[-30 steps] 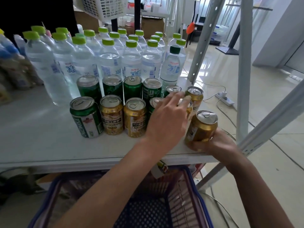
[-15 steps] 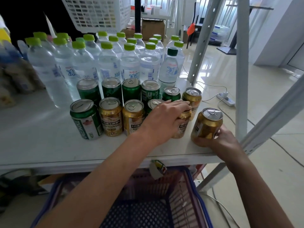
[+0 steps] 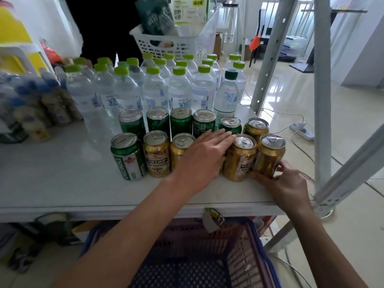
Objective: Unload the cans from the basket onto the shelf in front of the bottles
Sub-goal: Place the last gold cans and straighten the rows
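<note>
Two rows of green and gold cans (image 3: 156,154) stand on the white shelf (image 3: 62,183), in front of clear bottles (image 3: 153,90) with green caps. My right hand (image 3: 284,183) grips the base of the rightmost gold can (image 3: 270,154), which stands on the shelf against another gold can (image 3: 241,159). My left hand (image 3: 205,154) lies flat with its fingers spread, against the left side of that second gold can and over a can behind it. The blue and pink basket (image 3: 255,246) sits below the shelf edge; I see no cans in it.
A white mesh basket (image 3: 170,44) with packets stands behind the bottles. Wrapped bottle packs (image 3: 27,104) lie at the shelf's left. Grey shelf uprights (image 3: 322,90) rise at the right. A power strip (image 3: 303,132) and cables lie on the floor.
My right hand has set its gold can down on the shelf and slid it left against the neighbouring gold can. My left hand has opened flat beside that can.
</note>
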`<action>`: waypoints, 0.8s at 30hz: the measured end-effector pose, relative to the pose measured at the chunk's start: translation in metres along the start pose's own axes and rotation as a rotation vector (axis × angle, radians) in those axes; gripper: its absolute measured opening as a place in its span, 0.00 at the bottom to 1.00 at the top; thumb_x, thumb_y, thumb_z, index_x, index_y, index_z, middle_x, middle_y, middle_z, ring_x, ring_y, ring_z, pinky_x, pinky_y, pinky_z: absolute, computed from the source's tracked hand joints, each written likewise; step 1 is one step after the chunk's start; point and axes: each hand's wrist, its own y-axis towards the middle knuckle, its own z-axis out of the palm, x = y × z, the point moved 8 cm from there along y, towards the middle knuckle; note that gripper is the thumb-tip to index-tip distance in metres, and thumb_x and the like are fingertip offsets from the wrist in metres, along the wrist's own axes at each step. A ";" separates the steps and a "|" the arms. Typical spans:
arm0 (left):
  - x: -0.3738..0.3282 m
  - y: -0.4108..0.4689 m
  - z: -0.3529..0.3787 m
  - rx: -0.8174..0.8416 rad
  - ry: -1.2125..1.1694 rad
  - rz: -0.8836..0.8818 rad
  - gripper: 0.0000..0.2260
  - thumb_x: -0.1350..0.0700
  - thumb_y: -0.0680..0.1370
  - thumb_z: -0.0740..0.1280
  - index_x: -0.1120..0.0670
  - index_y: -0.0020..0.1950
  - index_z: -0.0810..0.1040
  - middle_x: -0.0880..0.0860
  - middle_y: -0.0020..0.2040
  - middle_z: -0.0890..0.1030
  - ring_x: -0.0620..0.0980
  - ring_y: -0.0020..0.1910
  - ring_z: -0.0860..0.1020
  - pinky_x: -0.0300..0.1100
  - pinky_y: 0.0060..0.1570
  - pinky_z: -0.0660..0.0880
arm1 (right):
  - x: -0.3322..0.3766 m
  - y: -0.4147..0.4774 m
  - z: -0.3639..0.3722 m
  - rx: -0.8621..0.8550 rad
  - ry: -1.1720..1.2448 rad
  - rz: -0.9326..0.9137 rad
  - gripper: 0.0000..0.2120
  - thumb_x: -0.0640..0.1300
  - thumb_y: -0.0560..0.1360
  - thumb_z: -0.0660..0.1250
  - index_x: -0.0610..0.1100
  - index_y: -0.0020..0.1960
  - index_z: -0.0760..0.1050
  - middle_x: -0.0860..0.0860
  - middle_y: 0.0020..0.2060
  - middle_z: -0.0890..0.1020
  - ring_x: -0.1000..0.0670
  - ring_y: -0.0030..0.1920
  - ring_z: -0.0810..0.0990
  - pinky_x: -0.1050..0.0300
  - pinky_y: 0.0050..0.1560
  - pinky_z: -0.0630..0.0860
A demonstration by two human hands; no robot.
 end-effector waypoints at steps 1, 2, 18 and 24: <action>-0.002 -0.002 0.000 0.007 -0.018 0.004 0.29 0.59 0.80 0.68 0.53 0.80 0.64 0.50 0.79 0.67 0.46 0.80 0.59 0.37 0.78 0.45 | 0.001 0.000 0.001 -0.001 -0.011 -0.010 0.29 0.57 0.69 0.79 0.44 0.64 0.78 0.48 0.53 0.83 0.46 0.49 0.79 0.63 0.37 0.68; -0.003 -0.004 -0.001 0.016 -0.051 -0.005 0.29 0.56 0.80 0.68 0.51 0.80 0.63 0.49 0.79 0.66 0.44 0.80 0.57 0.38 0.78 0.46 | 0.001 0.001 0.001 0.002 -0.018 -0.017 0.30 0.57 0.69 0.79 0.44 0.65 0.78 0.46 0.55 0.83 0.44 0.51 0.81 0.59 0.40 0.69; 0.095 0.062 -0.050 0.299 0.067 -0.336 0.43 0.27 0.63 0.72 0.45 0.74 0.70 0.52 0.61 0.81 0.52 0.58 0.79 0.45 0.55 0.75 | -0.008 -0.001 -0.017 0.016 0.017 0.180 0.27 0.48 0.70 0.79 0.45 0.64 0.72 0.46 0.49 0.83 0.44 0.49 0.82 0.44 0.52 0.81; 0.091 0.070 -0.028 0.357 0.068 -0.296 0.33 0.28 0.69 0.68 0.42 0.69 0.71 0.51 0.64 0.80 0.53 0.57 0.78 0.46 0.55 0.76 | -0.010 -0.004 -0.009 0.065 0.004 0.197 0.26 0.50 0.72 0.77 0.44 0.64 0.71 0.47 0.49 0.83 0.46 0.47 0.82 0.49 0.47 0.80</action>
